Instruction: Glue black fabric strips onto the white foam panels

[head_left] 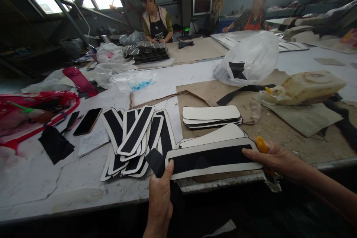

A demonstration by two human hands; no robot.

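Observation:
My left hand grips the left end of a long white panel with rounded corners, its thumb on top. A black strip lies along the panel's middle. At the right end, my right hand is closed on the same panel, thumb pressing the black strip. A yellow piece shows at the right fingers; I cannot tell whether it is worn or held. A loose black flap sticks out beside my left thumb. Behind the held panel are plain white panels in a stack.
Several black-and-white panels lie heaped to the left, beside a phone and a notepad. A yellowed plastic bottle and a clear bag are at the right. Two people work across the table.

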